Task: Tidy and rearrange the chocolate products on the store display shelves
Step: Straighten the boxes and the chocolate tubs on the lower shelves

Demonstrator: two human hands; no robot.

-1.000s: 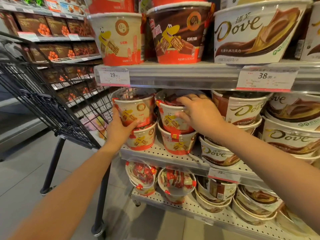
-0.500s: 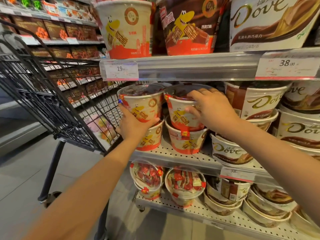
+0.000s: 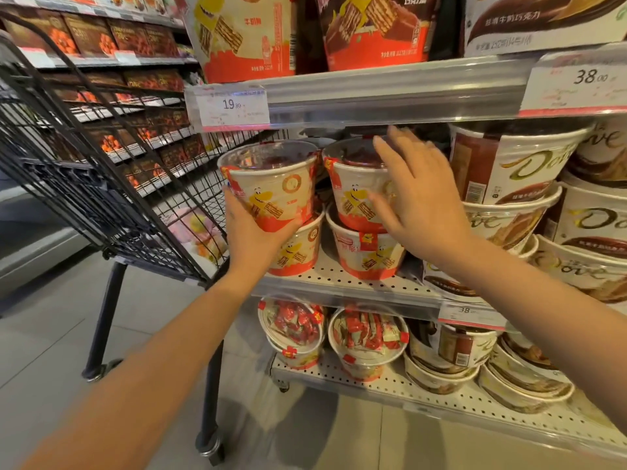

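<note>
On the perforated middle shelf [image 3: 342,278], the upper-left wafer tub [image 3: 271,184] is cupped from below by the left hand [image 3: 252,232], probably for squaring, while beside it the right hand [image 3: 420,201] is spread flat against the neighbouring tub [image 3: 356,195].

Above the hands, a price tag [image 3: 233,108] on the upper shelf rail reads "19.90" and another tag [image 3: 573,84] reads "38.00", a lower tag [image 3: 470,313] below the right hand shows "38", and the tubs [image 3: 519,167] right of it carry "Dove".
</note>
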